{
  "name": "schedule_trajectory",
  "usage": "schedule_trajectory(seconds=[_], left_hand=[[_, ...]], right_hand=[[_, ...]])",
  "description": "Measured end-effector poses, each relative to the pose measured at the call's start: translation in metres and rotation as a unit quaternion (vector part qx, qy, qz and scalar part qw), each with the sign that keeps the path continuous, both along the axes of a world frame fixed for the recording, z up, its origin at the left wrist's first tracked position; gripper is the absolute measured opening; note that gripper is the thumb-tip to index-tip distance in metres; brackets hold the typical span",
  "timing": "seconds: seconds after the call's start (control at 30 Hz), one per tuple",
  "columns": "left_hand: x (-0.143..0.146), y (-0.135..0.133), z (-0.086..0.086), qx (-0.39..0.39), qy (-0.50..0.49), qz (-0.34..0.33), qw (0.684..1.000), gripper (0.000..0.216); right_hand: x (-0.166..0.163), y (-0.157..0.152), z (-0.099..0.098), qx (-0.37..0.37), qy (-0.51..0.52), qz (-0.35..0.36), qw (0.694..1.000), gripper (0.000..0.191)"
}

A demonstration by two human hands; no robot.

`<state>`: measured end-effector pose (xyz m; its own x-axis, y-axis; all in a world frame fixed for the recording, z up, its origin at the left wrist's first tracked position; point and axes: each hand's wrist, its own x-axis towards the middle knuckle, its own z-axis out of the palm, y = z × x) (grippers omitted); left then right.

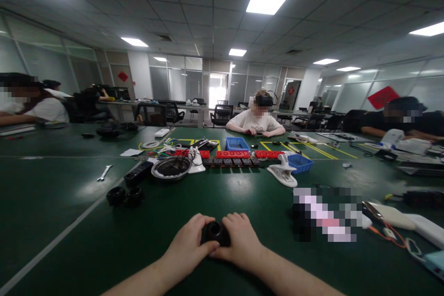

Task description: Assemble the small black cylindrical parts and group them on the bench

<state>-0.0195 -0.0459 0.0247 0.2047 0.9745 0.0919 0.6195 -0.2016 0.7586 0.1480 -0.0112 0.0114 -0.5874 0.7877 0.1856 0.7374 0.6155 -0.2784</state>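
Note:
Close in front of me, a small black part with a round hole in its top is held between both hands. My left hand closes on its left side, thumb in front and fingers behind. From the right, my right hand wraps it, its thumb near the left thumb. Much of the part is hidden by the fingers, and its exact kind does not show. Left of my hands stand two black round parts side by side on the green table, with a long black box-shaped item behind them.
A metal bowl with dark cable, red and black strips, a white clip stand and blue bins lie ahead. A wrench is at left; a power bank and cables are at right. A person sits opposite.

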Motion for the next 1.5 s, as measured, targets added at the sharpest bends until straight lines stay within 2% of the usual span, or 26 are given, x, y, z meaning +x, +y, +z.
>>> schedule_trajectory(seconds=[0.1, 0.17, 0.33, 0.4, 0.47, 0.53, 0.6, 0.67, 0.73, 0.83, 0.93, 1.0, 1.1, 1.23, 1.33, 1.4, 1.5], left_hand=[[-0.006, 0.003, 0.000, -0.026, -0.035, -0.063, 0.997, 0.035], [-0.009, 0.004, -0.001, -0.041, -0.063, -0.094, 0.993, 0.037], [-0.009, 0.005, -0.002, -0.054, -0.091, -0.108, 0.988, 0.039], [-0.007, 0.003, -0.003, -0.051, -0.079, -0.094, 0.991, 0.039], [-0.003, 0.001, -0.005, -0.040, -0.058, -0.060, 0.996, 0.038], [0.000, -0.001, -0.007, -0.020, -0.038, -0.019, 0.999, 0.037], [0.002, -0.002, -0.008, 0.001, -0.028, 0.009, 1.000, 0.037], [0.002, -0.003, -0.007, 0.008, -0.029, 0.015, 0.999, 0.037], [0.000, -0.002, -0.005, 0.001, -0.038, 0.002, 0.999, 0.036], [-0.005, 0.001, -0.001, -0.025, -0.062, -0.050, 0.997, 0.035], [-0.010, 0.003, -0.002, -0.041, -0.084, -0.094, 0.991, 0.038], [-0.011, 0.003, -0.003, -0.038, -0.090, -0.105, 0.990, 0.040], [-0.008, -0.001, -0.005, -0.032, -0.073, -0.094, 0.992, 0.040], [0.001, -0.007, -0.005, -0.002, -0.037, -0.016, 0.999, 0.038], [0.004, -0.009, -0.006, 0.012, -0.025, 0.018, 0.999, 0.038], [0.003, -0.008, -0.006, 0.011, -0.025, 0.004, 1.000, 0.038], [-0.001, -0.005, -0.005, 0.007, -0.032, -0.038, 0.999, 0.039]], right_hand=[[0.009, 0.008, 0.000, -0.078, 0.048, 0.082, 0.992, 0.055], [0.014, 0.015, 0.001, -0.121, 0.058, 0.125, 0.983, 0.050], [0.018, 0.026, 0.003, -0.172, 0.068, 0.165, 0.969, 0.035], [0.015, 0.025, 0.001, -0.165, 0.063, 0.141, 0.974, 0.037], [0.009, 0.020, -0.001, -0.139, 0.043, 0.081, 0.986, 0.042], [0.003, 0.012, -0.004, -0.090, 0.020, 0.015, 0.996, 0.046], [-0.002, 0.005, -0.005, -0.032, 0.001, -0.014, 0.999, 0.044], [-0.004, 0.001, -0.005, 0.007, -0.004, -0.010, 1.000, 0.043], [-0.003, 0.000, -0.003, -0.003, 0.008, 0.019, 1.000, 0.047], [0.004, 0.007, 0.001, -0.082, 0.039, 0.083, 0.992, 0.052], [0.010, 0.017, 0.004, -0.151, 0.050, 0.139, 0.977, 0.042], [0.012, 0.021, 0.004, -0.168, 0.054, 0.155, 0.972, 0.038], [0.009, 0.018, 0.002, -0.153, 0.053, 0.120, 0.979, 0.040], [-0.001, 0.004, -0.001, -0.068, 0.009, 0.023, 0.997, 0.034], [-0.006, -0.003, -0.003, -0.011, -0.022, -0.017, 1.000, 0.031], [-0.006, -0.003, -0.003, -0.013, -0.009, -0.003, 1.000, 0.039], [0.000, 0.003, 0.000, -0.087, 0.038, 0.062, 0.994, 0.051]])
